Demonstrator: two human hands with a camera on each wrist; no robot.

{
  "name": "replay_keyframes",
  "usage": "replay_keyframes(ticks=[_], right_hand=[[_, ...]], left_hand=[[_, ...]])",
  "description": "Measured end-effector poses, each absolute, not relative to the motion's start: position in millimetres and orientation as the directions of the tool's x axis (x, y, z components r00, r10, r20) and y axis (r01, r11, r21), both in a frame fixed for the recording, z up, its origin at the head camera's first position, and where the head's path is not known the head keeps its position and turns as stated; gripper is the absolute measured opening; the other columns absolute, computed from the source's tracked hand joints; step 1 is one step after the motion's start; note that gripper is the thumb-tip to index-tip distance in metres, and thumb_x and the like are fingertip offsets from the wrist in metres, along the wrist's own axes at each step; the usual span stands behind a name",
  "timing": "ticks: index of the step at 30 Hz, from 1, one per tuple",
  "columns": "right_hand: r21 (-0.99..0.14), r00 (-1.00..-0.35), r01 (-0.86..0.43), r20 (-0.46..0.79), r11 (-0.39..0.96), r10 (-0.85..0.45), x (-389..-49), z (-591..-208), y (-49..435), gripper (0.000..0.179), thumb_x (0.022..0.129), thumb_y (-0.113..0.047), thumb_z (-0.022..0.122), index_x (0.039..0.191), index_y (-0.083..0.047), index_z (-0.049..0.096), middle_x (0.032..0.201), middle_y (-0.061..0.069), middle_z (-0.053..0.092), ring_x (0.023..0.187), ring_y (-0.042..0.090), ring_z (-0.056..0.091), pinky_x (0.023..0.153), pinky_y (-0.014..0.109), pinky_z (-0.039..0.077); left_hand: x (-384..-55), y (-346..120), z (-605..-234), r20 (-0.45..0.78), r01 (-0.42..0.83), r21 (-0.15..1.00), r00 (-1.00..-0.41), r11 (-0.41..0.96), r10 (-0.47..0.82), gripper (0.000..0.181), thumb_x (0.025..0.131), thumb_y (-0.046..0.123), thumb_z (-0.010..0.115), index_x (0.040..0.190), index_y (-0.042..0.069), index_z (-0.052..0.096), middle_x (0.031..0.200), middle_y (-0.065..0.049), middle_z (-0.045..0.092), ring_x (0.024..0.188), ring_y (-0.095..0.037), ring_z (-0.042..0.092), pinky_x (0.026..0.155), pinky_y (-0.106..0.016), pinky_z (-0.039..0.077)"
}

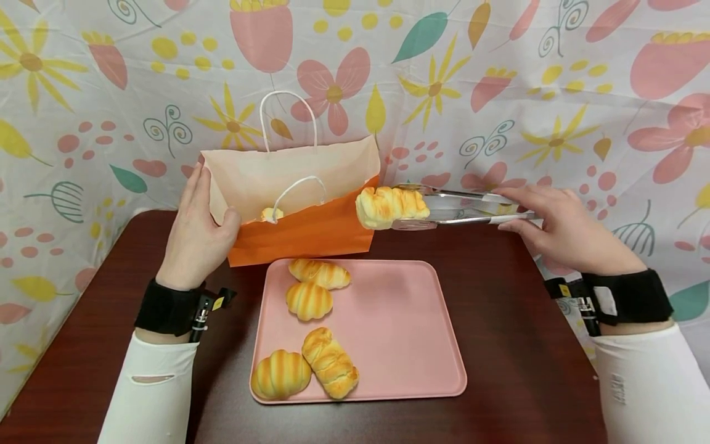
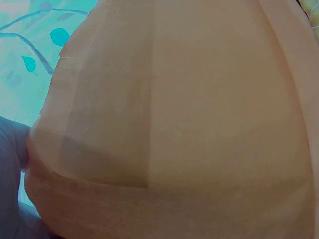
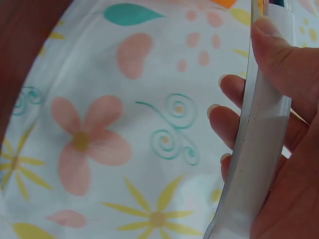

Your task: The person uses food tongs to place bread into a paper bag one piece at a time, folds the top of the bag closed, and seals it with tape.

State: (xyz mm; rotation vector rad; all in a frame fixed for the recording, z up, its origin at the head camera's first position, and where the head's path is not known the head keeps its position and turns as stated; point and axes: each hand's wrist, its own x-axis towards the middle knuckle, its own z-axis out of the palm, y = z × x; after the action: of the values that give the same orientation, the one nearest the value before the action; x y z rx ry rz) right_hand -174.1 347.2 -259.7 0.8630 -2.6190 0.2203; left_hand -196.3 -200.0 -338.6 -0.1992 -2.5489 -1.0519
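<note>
While tongs (image 1: 466, 220) grip it, bread roll (image 1: 391, 207), pale yellow, ridged, golden-streaked

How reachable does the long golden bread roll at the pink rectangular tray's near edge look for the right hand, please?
Not readily, it seems: the right hand holds silver metal tongs that grip a pale yellow bread roll, though nothing covers the long golden roll.
</note>
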Motion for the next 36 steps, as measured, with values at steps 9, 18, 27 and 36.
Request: replay_keyframes(ticks=[9, 18, 27, 36], right_hand=[[0.02, -0.724, -0.603, 0.407, 0.798, -0.557, -178.7, -224.3, 331.4, 0.073, 0.078, -0.005, 0.083, 0.145, -0.021, 0.059, 0.105, 0.001, 0.074, 0.083, 0.01, 0.062, 0.078, 0.022, 0.039], [0.05, -0.689, -0.618, 0.446, 0.785, -0.571, -188.8, -201.3, 307.3, 0.064, 0.078, -0.004, 0.083, 0.139, -0.012, 0.064, 0.102, 0.006, 0.07, 0.082, 0.017, 0.061, 0.079, 0.032, 0.038], [0.077, -0.743, -0.564, 0.387, 0.822, -0.546, -201.8, -184.3, 278.8, 0.053, 0.089, -0.015, 0.075, 0.141, -0.013, 0.061, 0.111, 0.015, 0.069, 0.096, 0.03, 0.062, 0.089, 0.054, 0.038], [0.116, -0.783, -0.54, 0.296, 0.834, -0.548, -213.4, -177.0, 251.4, 0.05, 0.094, -0.018, 0.069, 0.143, -0.013, 0.058, 0.108, 0.013, 0.066, 0.101, 0.031, 0.058, 0.099, 0.054, 0.032]], left_hand=[[-196.9, -199.7, -337.4, 0.379, 0.256, 0.663, -0.925, 0.704, -0.02, 0.078, 0.096, 0.027, 0.047, 0.164, 0.012, 0.013, 0.173, -0.004, 0.008, 0.159, -0.03, 0.015, 0.123, -0.06, 0.025], [-196.8, -199.4, -336.6, 0.386, 0.26, 0.659, -0.922, 0.705, -0.02, 0.079, 0.095, 0.027, 0.047, 0.165, 0.013, 0.013, 0.173, -0.004, 0.009, 0.159, -0.031, 0.017, 0.123, -0.061, 0.025], [-197.3, -199.9, -337.0, 0.377, 0.252, 0.662, -0.926, 0.706, -0.023, 0.079, 0.095, 0.028, 0.047, 0.165, 0.013, 0.012, 0.173, -0.003, 0.008, 0.158, -0.031, 0.018, 0.122, -0.061, 0.025], [-196.6, -198.8, -340.2, 0.386, 0.254, 0.653, -0.922, 0.713, -0.025, 0.079, 0.096, 0.029, 0.047, 0.165, 0.013, 0.012, 0.173, -0.003, 0.008, 0.158, -0.032, 0.018, 0.122, -0.062, 0.026]])
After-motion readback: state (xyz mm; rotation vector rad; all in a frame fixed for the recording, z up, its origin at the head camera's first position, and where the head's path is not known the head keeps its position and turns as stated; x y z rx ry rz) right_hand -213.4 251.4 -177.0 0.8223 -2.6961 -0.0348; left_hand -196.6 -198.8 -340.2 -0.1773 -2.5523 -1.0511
